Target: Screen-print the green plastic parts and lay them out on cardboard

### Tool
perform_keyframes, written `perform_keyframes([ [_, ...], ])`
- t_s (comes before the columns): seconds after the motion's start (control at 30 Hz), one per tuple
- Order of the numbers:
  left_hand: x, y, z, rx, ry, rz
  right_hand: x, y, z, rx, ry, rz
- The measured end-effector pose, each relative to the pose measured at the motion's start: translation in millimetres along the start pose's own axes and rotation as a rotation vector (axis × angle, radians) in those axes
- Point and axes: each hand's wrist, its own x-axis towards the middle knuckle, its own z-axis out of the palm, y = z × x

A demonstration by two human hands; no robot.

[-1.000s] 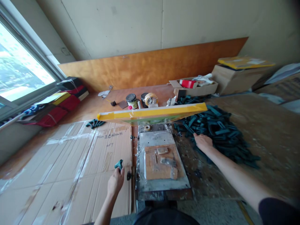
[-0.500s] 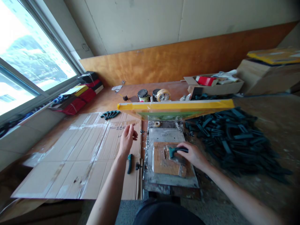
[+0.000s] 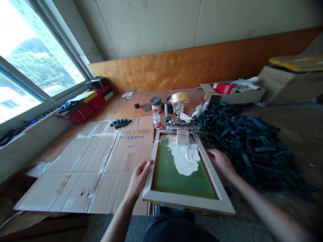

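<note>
best to support the frame evenly, left hand pinching its left edge, right hand at its right, grip unclear.

The counter is brown, and on it there are a flat cardboard at left, a dark pile at right, a bottle, a can and an open box

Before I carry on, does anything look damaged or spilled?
The cardboard has a dark, torn-looking mark toward its near edge, which stands out against the pale sheet. The white paste is ragged-edged but lies inside the frame; I see no spill outside.
</note>
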Motion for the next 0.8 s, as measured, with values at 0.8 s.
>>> perform_keyframes([
  [0.8,20.0,-81.7,8.9,0.335,0.009,-0.116,-8.0,-75.8,5.5,0.001,-0.261,-0.636],
])
